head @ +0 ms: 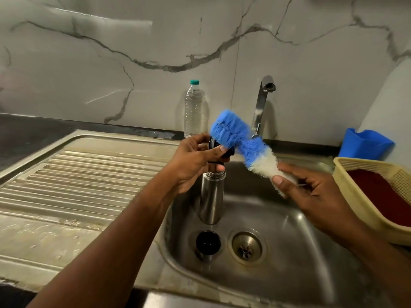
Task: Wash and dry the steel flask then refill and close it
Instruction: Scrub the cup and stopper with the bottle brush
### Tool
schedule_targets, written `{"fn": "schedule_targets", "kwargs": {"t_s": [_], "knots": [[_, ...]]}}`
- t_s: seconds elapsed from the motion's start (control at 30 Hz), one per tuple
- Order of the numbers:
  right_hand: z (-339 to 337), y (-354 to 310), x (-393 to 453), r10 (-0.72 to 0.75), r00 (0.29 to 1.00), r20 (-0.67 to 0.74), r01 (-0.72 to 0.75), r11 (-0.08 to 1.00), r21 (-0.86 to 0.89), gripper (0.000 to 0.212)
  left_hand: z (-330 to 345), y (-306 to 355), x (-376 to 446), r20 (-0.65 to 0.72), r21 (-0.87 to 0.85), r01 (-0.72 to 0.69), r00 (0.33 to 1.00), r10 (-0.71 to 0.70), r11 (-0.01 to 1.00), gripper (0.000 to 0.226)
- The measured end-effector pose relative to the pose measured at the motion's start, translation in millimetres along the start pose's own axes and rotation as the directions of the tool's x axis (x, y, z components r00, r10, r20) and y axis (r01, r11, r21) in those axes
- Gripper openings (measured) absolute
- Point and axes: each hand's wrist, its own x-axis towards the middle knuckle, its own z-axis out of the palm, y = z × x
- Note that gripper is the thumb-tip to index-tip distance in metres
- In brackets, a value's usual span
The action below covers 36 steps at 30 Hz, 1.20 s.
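Nearest in the steel sink basin [300,252], a round black cap [208,242] lies just left of the metal drain strainer [246,245]. Behind the cap, the cylindrical brushed-steel flask [211,196] stands upright on the basin floor, its mouth open.

Above the flask, the left hand [195,162] curls its fingers and thumb round a small black lid part [219,150]; exactly what that part is cannot be made out. The right hand [311,187] grips the white lower end of a fluffy blue-and-white bottle brush [242,143], thumb pressed on the bristles, with the blue head tilted up and left so that it meets the black part in the left hand.

To the left, the ridged steel draining board [77,185] carries drops of water. To the right, a cream plastic basket [355,196] with a dark red lining sits on the bench, and a blue plastic container [367,144] stands behind it.

Farthest back, a clear plastic water bottle with a green cap [193,110] and a curved chrome tap [263,103] stand against the marble-patterned wall [111,52].
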Motion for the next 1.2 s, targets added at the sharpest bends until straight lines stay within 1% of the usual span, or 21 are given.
{"fn": "schedule_targets", "kwargs": {"t_s": [0.13,0.23,0.3,0.37,0.4,0.5,0.6,0.67,0.73,0.87,0.93,0.97,1.03,1.1,1.13,1.2], "knots": [[-0.5,1.5,0.6,-0.02,1.0,-0.021,0.018,0.998,-0.057,0.049,-2.6,-0.8,1.4,-0.014,0.181,-0.067,0.997,0.071,0.981,0.054],[2.8,-0.8,-1.1,-0.074,0.997,0.032,0.077,0.989,-0.126,0.046,-4.7,-2.2,3.5,-0.026,0.296,-0.126,0.99,0.14,0.947,0.049],[4.5,1.6,-1.3,-0.075,0.997,-0.012,0.073,0.988,-0.136,0.047,-3.0,-4.5,3.9,-0.001,0.346,-0.142,0.988,0.151,0.927,0.047],[3.8,5.6,-0.3,-0.07,0.995,-0.067,0.062,0.992,-0.11,0.048,-0.7,-7.4,3.5,0.013,0.372,-0.144,0.989,0.15,0.917,0.049],[3.2,6.2,-0.1,-0.068,0.995,-0.069,0.061,0.993,-0.101,0.049,-0.3,-8.4,3.4,0.008,0.375,-0.143,0.988,0.151,0.916,0.05],[1.6,1.6,-0.8,-0.076,0.997,-0.015,0.074,0.994,-0.085,0.051,-0.8,-7.5,2.7,-0.028,0.367,-0.143,0.986,0.165,0.919,0.053],[-0.1,0.2,-0.3,-0.076,0.994,-0.074,0.072,0.995,-0.062,0.051,0.7,-4.7,2.7,-0.047,0.368,-0.148,0.983,0.177,0.918,0.044],[0.2,-2.6,-1.3,-0.081,0.995,-0.052,0.079,0.996,-0.036,0.05,3.0,-3.4,2.0,-0.059,0.36,-0.156,0.98,0.189,0.92,0.044],[2.8,-5.0,-3.6,-0.101,0.995,-0.011,0.1,0.993,-0.056,0.047,3.5,-2.5,2.5,-0.094,0.38,-0.158,0.974,0.208,0.911,0.047],[4.9,-6.5,-4.7,-0.108,0.992,-0.072,0.104,0.993,-0.059,0.042,3.7,-3.4,3.5,-0.105,0.387,-0.158,0.971,0.214,0.908,0.045],[6.7,-8.1,-6.1,-0.12,0.992,-0.05,0.116,0.99,-0.074,0.039,3.0,-4.1,4.1,-0.106,0.361,-0.153,0.973,0.204,0.92,0.042],[6.7,-7.9,-6.3,-0.125,0.991,-0.037,0.122,0.989,-0.086,0.04,2.1,-3.9,4.6,-0.113,0.348,-0.145,0.974,0.195,0.926,0.042],[4.8,-5.9,-4.8,-0.118,0.991,-0.059,0.111,0.989,-0.101,0.048,1.9,-2.9,4.5,-0.096,0.326,-0.152,0.977,0.193,0.933,0.051],[0.7,-5.3,-2.7,-0.098,0.99,-0.103,0.091,0.994,-0.066,0.054,4.0,-1.8,4.0,-0.073,0.324,-0.157,0.979,0.19,0.933,0.064],[0.0,-7.1,-3.0,-0.097,0.991,-0.09,0.093,0.994,-0.053,0.053,4.9,-1.7,3.9,-0.072,0.327,-0.156,0.979,0.189,0.932,0.063],[2.3,-10.9,-5.8,-0.116,0.992,-0.039,0.114,0.992,-0.063,0.046,5.0,-1.6,3.2,-0.086,0.331,-0.159,0.976,0.198,0.93,0.05]]}}
